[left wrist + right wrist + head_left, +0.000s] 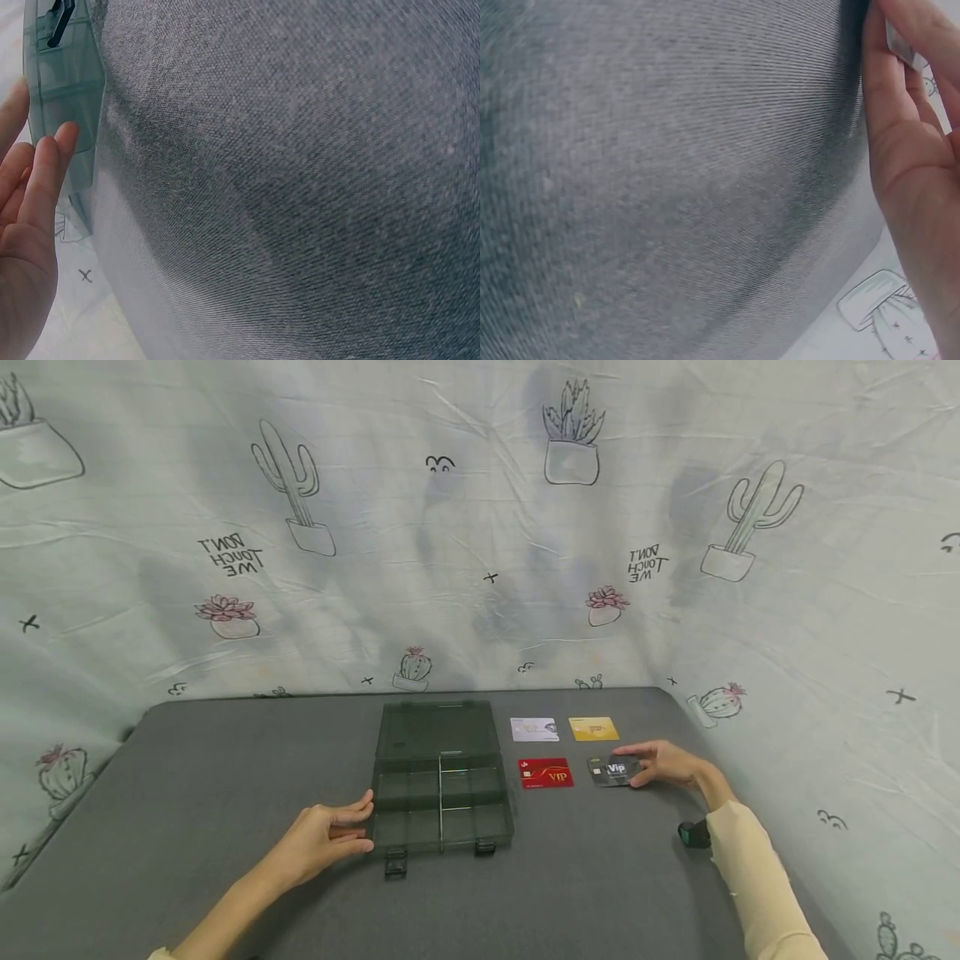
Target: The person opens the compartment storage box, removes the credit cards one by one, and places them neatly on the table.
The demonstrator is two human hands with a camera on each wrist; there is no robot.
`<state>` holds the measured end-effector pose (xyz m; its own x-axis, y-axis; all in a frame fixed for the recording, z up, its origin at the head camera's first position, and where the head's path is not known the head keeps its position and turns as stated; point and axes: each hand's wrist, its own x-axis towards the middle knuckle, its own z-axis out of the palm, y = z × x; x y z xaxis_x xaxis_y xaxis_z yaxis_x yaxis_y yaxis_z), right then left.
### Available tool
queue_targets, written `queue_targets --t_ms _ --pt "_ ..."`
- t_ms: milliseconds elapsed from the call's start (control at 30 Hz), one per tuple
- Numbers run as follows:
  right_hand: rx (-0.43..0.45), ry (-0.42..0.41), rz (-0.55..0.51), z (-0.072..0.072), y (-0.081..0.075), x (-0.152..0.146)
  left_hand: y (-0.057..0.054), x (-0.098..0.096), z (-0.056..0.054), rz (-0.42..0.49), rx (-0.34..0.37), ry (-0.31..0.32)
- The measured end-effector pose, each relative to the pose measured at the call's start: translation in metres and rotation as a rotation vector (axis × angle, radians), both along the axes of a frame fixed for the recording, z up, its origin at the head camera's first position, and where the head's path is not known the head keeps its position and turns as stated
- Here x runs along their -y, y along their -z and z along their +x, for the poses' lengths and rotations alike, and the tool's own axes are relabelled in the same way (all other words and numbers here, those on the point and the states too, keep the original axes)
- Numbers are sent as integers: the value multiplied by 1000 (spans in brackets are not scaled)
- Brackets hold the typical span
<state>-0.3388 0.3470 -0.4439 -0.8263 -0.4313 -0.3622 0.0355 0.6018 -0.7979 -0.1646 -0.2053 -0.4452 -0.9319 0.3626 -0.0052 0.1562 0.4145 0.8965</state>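
A dark green translucent box (405, 828) lies on the grey table, its lid (438, 731) folded back toward the wall. Thin dividers split its inside into compartments. My left hand (318, 835) rests its fingertips against the left side of the box; in the left wrist view, its fingers (46, 176) are mostly straight beside the green wall. Right of the box, my right hand (667, 762) pinches the right end of a black Vip card (606, 771) between thumb and fingers. The right wrist view shows a card edge (904, 49) between the fingers.
A white card (534, 729) and a gold card (594, 728) lie behind; a red VIP card (546, 773) lies between box and black card. Two latches (396, 863) stick out at the box front. A small dark object (693, 834) shows by the right sleeve. Patterned cloth (480, 527) hangs behind.
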Motion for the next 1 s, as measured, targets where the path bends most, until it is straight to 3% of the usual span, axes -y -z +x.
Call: queue_targets --t_ms 233,400,1000 --pt "-176 -122 152 -4 -9 11 -1 1 0 -8 -3 3" --pt "-257 -173 183 -5 -10 12 -1 2 -1 -12 -16 17" --pt "-340 -113 161 7 -6 11 -6 1 -1 -16 -2 10"
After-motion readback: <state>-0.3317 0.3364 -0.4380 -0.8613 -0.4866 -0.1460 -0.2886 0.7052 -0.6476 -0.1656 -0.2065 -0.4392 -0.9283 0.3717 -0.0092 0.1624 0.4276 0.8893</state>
